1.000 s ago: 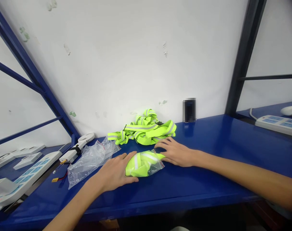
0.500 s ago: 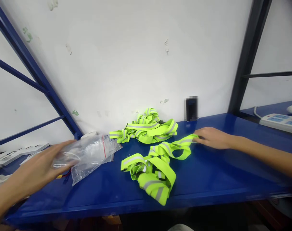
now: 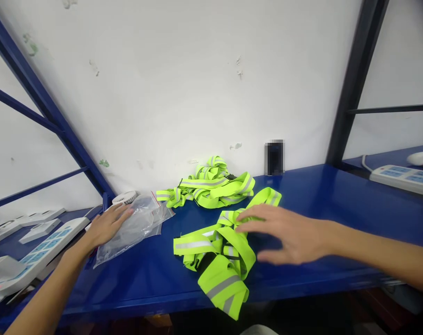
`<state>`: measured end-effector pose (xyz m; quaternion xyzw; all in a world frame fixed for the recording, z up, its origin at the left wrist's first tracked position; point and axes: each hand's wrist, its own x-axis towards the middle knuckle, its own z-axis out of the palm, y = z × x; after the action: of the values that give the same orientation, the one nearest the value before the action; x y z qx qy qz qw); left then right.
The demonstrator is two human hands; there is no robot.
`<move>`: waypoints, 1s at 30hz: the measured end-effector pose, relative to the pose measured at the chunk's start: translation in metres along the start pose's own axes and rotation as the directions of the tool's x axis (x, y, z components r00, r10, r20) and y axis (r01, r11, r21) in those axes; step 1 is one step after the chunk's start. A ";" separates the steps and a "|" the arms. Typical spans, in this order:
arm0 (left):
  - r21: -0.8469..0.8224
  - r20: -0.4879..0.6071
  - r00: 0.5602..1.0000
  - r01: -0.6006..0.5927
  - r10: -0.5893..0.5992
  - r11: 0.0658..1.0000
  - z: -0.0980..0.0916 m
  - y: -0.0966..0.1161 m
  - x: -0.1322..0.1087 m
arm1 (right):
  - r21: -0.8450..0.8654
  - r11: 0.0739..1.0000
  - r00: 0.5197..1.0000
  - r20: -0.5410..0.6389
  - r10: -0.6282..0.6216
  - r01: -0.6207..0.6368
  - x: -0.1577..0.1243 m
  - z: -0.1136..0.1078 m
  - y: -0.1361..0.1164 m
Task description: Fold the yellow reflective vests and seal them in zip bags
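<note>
A tangled bundle of neon-yellow reflective straps [image 3: 228,279] lies near the front edge of the blue shelf [image 3: 138,284], one end hanging over it. My right hand [image 3: 288,235] is at the bundle's right side, fingers spread, the fingertips over the straps; whether they touch is unclear. Clear zip-lock plastic bags [image 3: 138,223] lie to the left in a loose stack. My left hand [image 3: 110,225] rests on their left side with fingers stretched out flat. A second heap of the same straps [image 3: 214,186], with a black buckle, sits behind against the wall.
White power strips [image 3: 40,256] and other white pieces lie at the far left. A small white fan [image 3: 126,197] is behind the bags. A dark pixelated object [image 3: 274,158] stands by the wall. Another power strip [image 3: 406,177] lies beyond the black post [image 3: 351,88].
My right hand has let go of the strap end and moved left over the bundle. My left hand has lowered the bags onto the shelf and loosened its hold.
</note>
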<state>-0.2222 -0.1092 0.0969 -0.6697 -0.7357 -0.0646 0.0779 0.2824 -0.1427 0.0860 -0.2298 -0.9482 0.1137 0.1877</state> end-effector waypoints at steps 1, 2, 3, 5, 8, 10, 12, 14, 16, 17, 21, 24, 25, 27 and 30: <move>0.001 0.081 0.996 -0.031 0.030 1.000 0.009 0.001 0.002 | 0.026 0.999 0.998 0.044 -0.042 0.041 0.002 0.007 -0.008; 0.005 0.150 0.987 -0.056 0.055 0.998 0.020 0.002 0.003 | 0.047 0.995 0.993 0.080 -0.086 0.082 0.005 0.016 -0.013; 0.015 0.219 0.974 -0.068 0.063 0.998 0.031 0.003 0.003 | 0.059 0.991 0.987 0.101 -0.123 0.117 0.007 0.024 -0.015; 0.038 0.262 0.964 -0.057 0.045 0.998 0.051 0.004 0.001 | 0.053 0.985 0.980 0.107 -0.167 0.162 0.014 0.041 -0.012; 0.056 0.318 0.948 -0.030 0.011 0.998 0.063 0.001 0.001 | 0.005 0.982 0.977 0.102 -0.189 0.190 0.026 0.059 0.003; 0.019 0.366 0.930 -0.031 0.022 0.999 0.055 -0.001 0.004 | -0.037 0.980 0.976 0.105 -0.189 0.194 0.032 0.063 0.013; -0.044 0.386 0.922 -0.017 0.033 0.999 0.037 -0.001 0.007 | -0.091 0.978 0.979 0.095 -0.180 0.189 0.036 0.062 0.022; -0.108 0.334 0.941 -0.024 0.059 0.994 0.017 0.001 0.010 | -0.146 0.973 0.983 0.078 -0.167 0.177 0.038 0.060 0.031; -0.169 0.225 0.966 -0.089 0.126 0.982 -0.003 0.004 0.011 | -0.184 0.973 0.990 0.049 -0.129 0.136 0.039 0.059 0.039; -0.184 0.163 0.979 -0.093 0.124 0.978 -0.012 0.006 0.011 | -0.190 0.977 0.995 0.028 -0.095 0.098 0.039 0.059 0.043; -0.215 -0.130 0.988 0.056 -0.086 0.975 -0.042 0.021 0.009 | -0.083 0.994 0.996 -0.064 0.060 -0.066 0.043 0.054 0.054; -0.197 -0.360 0.925 0.053 -0.123 0.979 -0.061 0.041 0.006 | 0.113 0.985 0.985 -0.098 0.139 -0.128 0.050 0.047 0.061; -0.168 -0.387 0.916 0.039 -0.102 0.985 -0.065 0.048 0.006 | 0.178 0.973 0.981 -0.102 0.167 -0.147 0.053 0.045 0.063; -0.095 -0.332 0.942 0.016 -0.047 0.995 -0.067 0.059 0.007 | 0.283 0.938 0.965 -0.105 0.240 -0.202 0.057 0.043 0.068; -0.027 -0.082 0.996 -0.031 0.029 0.999 -0.054 0.063 0.010 | 0.389 0.874 0.924 -0.121 0.362 -0.292 0.058 0.045 0.075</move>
<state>-0.1592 -0.1046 0.1510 -0.6784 -0.7209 -0.1011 0.0993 0.2453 -0.0557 0.0405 -0.3584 -0.8354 0.2948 0.2946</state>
